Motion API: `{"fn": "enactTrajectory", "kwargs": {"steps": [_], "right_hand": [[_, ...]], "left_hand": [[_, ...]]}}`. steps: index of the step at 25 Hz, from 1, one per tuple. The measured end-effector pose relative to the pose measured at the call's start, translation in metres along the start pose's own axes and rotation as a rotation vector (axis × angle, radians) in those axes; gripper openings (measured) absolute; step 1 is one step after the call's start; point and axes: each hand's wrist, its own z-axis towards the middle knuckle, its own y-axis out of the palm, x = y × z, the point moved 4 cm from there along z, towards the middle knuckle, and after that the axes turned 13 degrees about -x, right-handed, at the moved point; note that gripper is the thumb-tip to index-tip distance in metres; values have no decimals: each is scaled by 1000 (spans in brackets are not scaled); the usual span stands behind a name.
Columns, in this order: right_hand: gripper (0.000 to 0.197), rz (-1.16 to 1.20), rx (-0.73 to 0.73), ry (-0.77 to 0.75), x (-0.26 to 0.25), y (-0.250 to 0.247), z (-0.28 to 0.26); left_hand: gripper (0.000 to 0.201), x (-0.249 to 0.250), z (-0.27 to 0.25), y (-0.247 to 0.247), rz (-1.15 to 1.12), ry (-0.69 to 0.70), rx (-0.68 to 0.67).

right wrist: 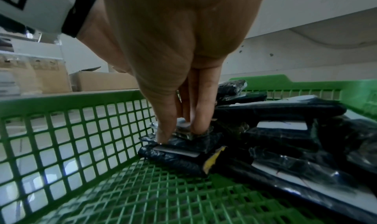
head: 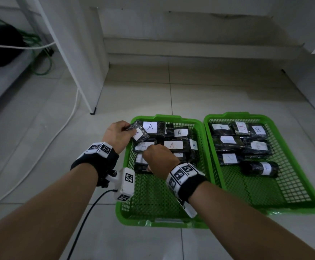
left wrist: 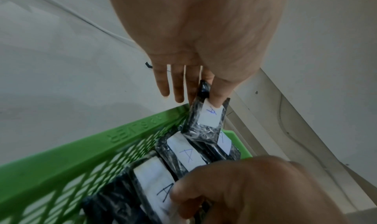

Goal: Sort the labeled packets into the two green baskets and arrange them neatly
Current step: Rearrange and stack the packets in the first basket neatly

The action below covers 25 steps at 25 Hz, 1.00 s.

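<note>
Two green baskets sit side by side on the tiled floor. The left basket point(head: 162, 117) point(left wrist: 67, 159) point(right wrist: 81, 130) holds several black packets with white "A" labels point(head: 173, 145). The right basket point(head: 237, 115) holds packets labeled "B" point(head: 258, 130) and a rolled one point(head: 259, 168). My left hand point(head: 131, 130) point(left wrist: 206, 97) pinches a tilted "A" packet point(head: 139, 135) point(left wrist: 206, 119) over the left basket's far left corner. Inside that basket, near its left wall, my right hand point(head: 146, 160) point(right wrist: 179, 130) pinches a packet point(right wrist: 183, 140) between thumb and fingers.
A white cable point(head: 68, 119) runs across the floor at left, beside a white cabinet leg point(head: 93, 109). A black cable point(head: 89, 212) hangs from my left wrist. The near halves of both baskets show bare mesh point(head: 153, 194). Cardboard boxes point(right wrist: 102, 81) stand beyond the left basket.
</note>
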Motion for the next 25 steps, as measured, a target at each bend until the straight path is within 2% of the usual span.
{"fn": "enactTrajectory", "kwargs": {"steps": [2,4,6,8,9,11,12,14,15,17,20,22,25], "right_hand": [[11,155,27,25,8,-3,-3],[8,342,78,114,25,-8,-12],[16,487,246,240,50,-17,-22],[19,568,493,305,71,-26,-34],[32,596,572,297,79,-29,-40],[58,638,625,232,90,-30,-47],[60,638,632,195,91,-31,-49],[43,588,670,152,91,-28,-53],[34,560,682,145,93,-25,-53],[30,534,674,179,103,-19,-53],[29,393,561,337,126,-13,-49],[21,271,464,405,132,-12,-44],[20,205,384,415,128,-13,-31]], "left_hand": [[14,1,2,-4,7,52,49],[18,7,5,-4,-74,132,43],[22,20,6,1,-242,167,-24],[22,35,8,10,-331,167,-72],[22,42,9,16,-319,168,-84],[19,55,12,31,-300,172,-127],[17,58,15,37,-320,155,-147],[16,61,19,49,-303,102,-164],[19,62,22,55,-253,87,-166],[21,66,22,65,-143,93,-166],[29,75,18,70,194,241,-91],[57,75,18,73,533,274,-119],[107,58,22,84,856,126,-342]]}}
